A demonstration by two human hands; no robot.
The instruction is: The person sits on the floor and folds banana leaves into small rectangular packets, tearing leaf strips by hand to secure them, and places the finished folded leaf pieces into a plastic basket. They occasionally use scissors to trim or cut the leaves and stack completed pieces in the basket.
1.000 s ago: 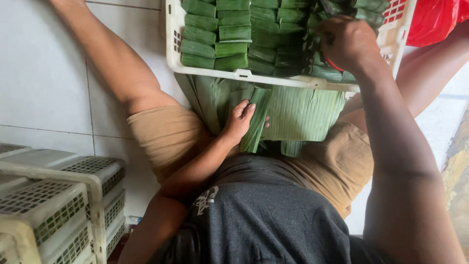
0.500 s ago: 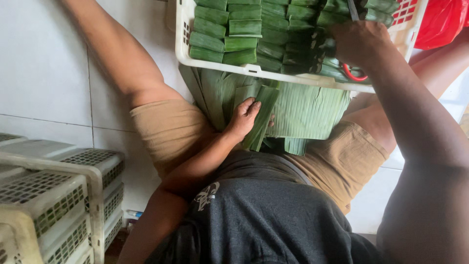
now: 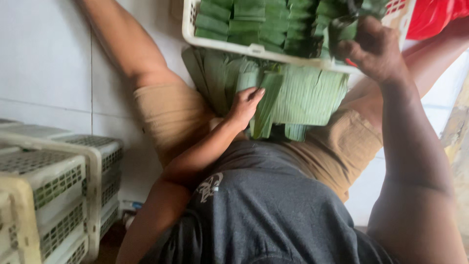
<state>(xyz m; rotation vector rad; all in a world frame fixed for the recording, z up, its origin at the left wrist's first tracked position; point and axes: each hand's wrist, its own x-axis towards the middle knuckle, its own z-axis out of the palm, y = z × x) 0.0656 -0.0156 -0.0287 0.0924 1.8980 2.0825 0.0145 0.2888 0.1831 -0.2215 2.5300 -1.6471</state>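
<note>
green leaf-wrapped packets (image 3: 254,19), rowed in white basket (image 3: 229,45)

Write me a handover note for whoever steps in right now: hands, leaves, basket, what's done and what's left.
Left hand: on the lap, fingers curled over a narrow leaf strip.
Right hand: at the white basket, closed on a folded leaf packet.
Things: stack of flat leaves across the lap, partly under the basket's near rim; empty-looking crates on the left.
Done: rows of packets fill the visible part of the basket.
Left: the flat leaves on the lap are unfolded.
</note>
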